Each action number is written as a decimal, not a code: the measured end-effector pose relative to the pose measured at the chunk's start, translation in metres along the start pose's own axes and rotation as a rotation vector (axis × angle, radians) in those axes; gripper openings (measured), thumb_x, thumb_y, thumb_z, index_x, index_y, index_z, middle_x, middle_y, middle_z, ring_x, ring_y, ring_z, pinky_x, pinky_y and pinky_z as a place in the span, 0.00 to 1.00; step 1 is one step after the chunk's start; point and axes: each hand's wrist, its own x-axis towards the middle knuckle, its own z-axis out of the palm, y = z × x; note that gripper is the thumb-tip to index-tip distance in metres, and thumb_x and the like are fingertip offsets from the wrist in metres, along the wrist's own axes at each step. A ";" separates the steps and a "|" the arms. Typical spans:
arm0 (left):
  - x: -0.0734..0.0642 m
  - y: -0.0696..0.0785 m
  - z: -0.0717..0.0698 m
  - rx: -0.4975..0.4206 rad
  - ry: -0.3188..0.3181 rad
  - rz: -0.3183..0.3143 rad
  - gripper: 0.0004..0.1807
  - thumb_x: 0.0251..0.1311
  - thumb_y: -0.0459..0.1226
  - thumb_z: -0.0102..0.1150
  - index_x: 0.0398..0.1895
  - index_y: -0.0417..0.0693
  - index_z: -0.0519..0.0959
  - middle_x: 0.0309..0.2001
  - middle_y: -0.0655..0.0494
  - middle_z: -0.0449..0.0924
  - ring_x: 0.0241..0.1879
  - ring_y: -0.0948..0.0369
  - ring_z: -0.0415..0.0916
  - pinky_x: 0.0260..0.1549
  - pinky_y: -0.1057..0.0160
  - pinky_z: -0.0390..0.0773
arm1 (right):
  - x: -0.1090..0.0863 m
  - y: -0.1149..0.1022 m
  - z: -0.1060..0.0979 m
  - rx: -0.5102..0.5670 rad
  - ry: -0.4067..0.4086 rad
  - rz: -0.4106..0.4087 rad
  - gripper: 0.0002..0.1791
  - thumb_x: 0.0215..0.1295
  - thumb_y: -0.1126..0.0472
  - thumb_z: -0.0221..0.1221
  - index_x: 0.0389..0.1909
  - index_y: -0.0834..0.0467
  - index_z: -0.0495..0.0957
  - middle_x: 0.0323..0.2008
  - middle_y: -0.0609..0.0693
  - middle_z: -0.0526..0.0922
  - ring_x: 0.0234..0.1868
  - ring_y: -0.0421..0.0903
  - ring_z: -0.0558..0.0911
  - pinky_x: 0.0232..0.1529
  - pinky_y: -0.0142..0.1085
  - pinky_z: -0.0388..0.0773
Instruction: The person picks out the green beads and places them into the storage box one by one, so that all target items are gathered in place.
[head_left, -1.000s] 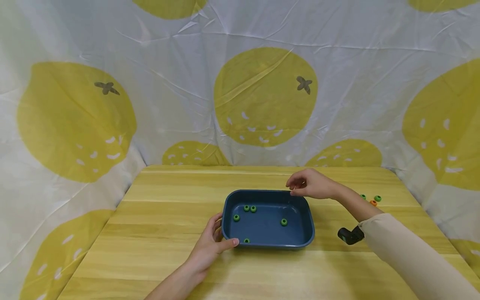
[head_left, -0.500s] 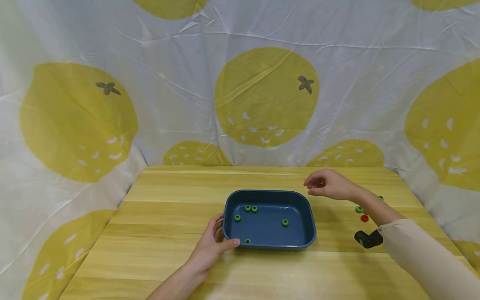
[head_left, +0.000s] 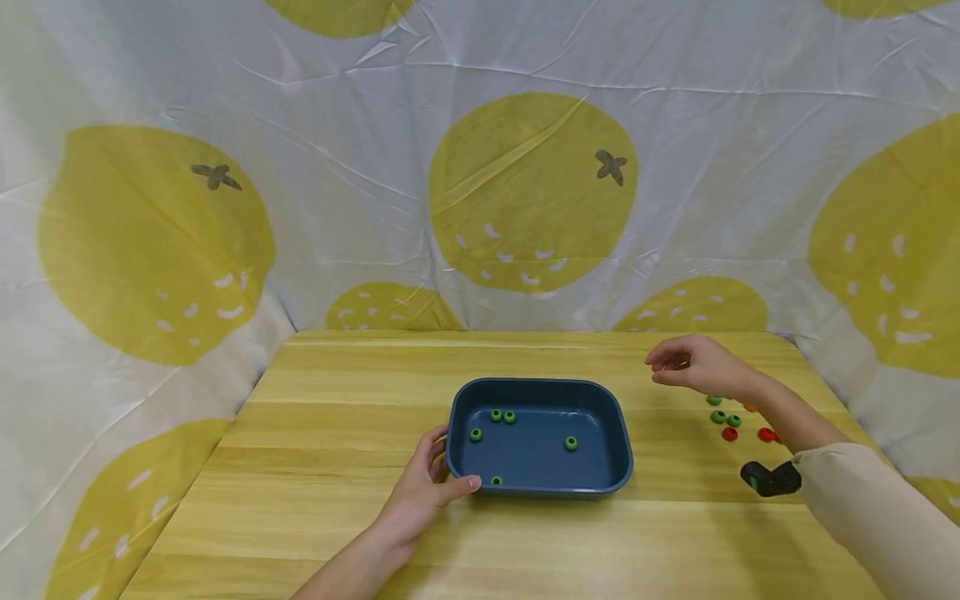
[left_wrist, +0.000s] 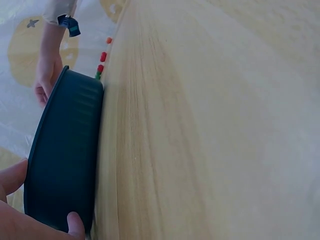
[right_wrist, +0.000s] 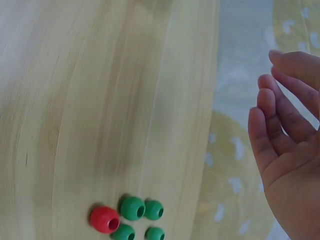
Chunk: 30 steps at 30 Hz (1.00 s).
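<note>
A dark blue rectangular basin (head_left: pixel 536 468) sits on the table with several green beads (head_left: pixel 571 444) on its floor. My left hand (head_left: pixel 418 493) grips its left end, the thumb over the front rim and the fingers around the side; the left wrist view shows the basin's outer wall (left_wrist: pixel 62 150) between them. In the air to the right of the basin is my right hand (head_left: pixel 693 365), its fingers loosely bent and the palm holding nothing in the right wrist view. Below and to the right of that hand lie loose green beads (right_wrist: pixel 132 208) and a red bead (right_wrist: pixel 104 219).
More red beads (head_left: pixel 766 434) and an orange bead (head_left: pixel 750 407) lie partly behind the right forearm. A black device (head_left: pixel 771 479) shows at the right wrist. The wooden table (head_left: pixel 337 400) ends at the back against a lemon-print cloth (head_left: pixel 360 183).
My right hand has moved rightward, from over the basin's back right corner towards the loose beads. The forearm now uncovers more of them. My left hand and the basin stay nearly still.
</note>
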 end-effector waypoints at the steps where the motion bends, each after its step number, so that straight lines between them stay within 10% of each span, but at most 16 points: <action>1: 0.000 0.000 0.000 0.001 -0.001 0.000 0.51 0.54 0.29 0.77 0.79 0.48 0.58 0.76 0.42 0.60 0.75 0.39 0.56 0.70 0.37 0.58 | -0.002 0.002 -0.002 -0.009 0.007 0.004 0.13 0.70 0.63 0.67 0.51 0.64 0.83 0.42 0.51 0.85 0.40 0.46 0.84 0.40 0.37 0.82; 30: -0.003 0.001 0.000 0.021 0.005 -0.003 0.52 0.54 0.30 0.77 0.79 0.46 0.57 0.76 0.40 0.60 0.74 0.38 0.56 0.69 0.37 0.60 | -0.054 0.069 -0.041 -0.068 0.150 0.217 0.25 0.76 0.54 0.62 0.62 0.70 0.77 0.51 0.60 0.83 0.46 0.43 0.81 0.43 0.40 0.81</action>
